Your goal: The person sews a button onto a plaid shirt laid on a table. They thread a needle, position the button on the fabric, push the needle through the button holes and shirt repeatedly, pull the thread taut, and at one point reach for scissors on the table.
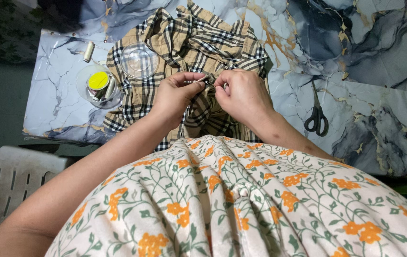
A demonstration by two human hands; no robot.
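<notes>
A tan, black and white plaid garment (184, 43) lies bunched on a marble-patterned table (374, 95). My left hand (177, 93) and my right hand (242, 95) meet over its middle, fingertips pinched together on the cloth. A thin pale object, perhaps a needle or thread, shows between the fingertips; it is too small to name. My flowered dress fills the lower part of the view.
A clear round container (100, 84) with a yellow spool and other sewing bits stands at the left, its clear lid (139, 60) on the garment. A small thread spool (88, 51) lies farther back. Black scissors (317, 112) lie to the right. A white plastic chair (8, 183) is lower left.
</notes>
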